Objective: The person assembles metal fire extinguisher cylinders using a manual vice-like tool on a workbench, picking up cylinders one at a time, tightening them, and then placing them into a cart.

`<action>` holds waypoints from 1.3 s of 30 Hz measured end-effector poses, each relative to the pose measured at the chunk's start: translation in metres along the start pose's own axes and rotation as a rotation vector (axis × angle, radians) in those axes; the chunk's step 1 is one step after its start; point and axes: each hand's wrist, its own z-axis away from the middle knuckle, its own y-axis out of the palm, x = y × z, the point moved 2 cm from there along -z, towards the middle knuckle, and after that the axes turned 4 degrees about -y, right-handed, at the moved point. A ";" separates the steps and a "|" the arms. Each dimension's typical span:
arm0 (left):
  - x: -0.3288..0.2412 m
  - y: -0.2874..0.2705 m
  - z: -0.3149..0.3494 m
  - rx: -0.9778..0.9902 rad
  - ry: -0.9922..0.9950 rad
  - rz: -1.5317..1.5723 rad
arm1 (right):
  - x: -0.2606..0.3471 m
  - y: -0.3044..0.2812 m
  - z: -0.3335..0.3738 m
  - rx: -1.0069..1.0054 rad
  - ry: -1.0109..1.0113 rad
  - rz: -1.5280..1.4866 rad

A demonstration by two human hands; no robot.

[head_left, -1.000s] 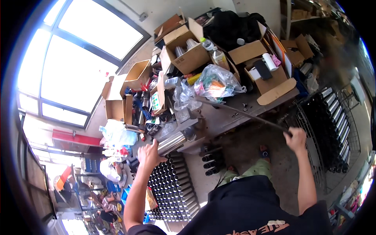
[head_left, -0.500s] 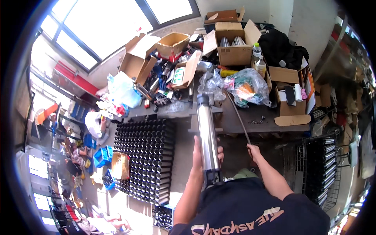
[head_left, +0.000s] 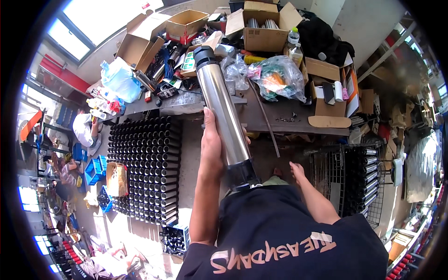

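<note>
A long shiny steel cylinder [head_left: 224, 112] with black caps at both ends is in my left hand [head_left: 212, 147]. My thumb lies along its near-left side, and fingertips show past its right edge. It tilts, its far cap over the bench and its near black end close to my shirt. To the right, my right hand [head_left: 296, 170] is off the bench with fingers stretched out, holding nothing. Nearest to it is a thin metal rod [head_left: 264, 116], which rests on the bench and sticks out past the front edge, apart from my fingers.
The bench [head_left: 284, 123] carries open cardboard boxes [head_left: 266, 37], a clear plastic bag [head_left: 280, 79], bottles and small metal parts. On the left floor stands a large block of stacked black tubes [head_left: 147, 168] beside blue bins [head_left: 95, 170]. A wire cage [head_left: 343, 177] with tubes stands right.
My right hand has let go of the rod, which stays on the bench. The cylinder's far end now leans further left, and the whole view has shifted.
</note>
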 end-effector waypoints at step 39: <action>0.011 -0.043 -0.054 0.153 0.012 0.190 | -0.076 -0.063 0.071 -0.014 0.115 0.518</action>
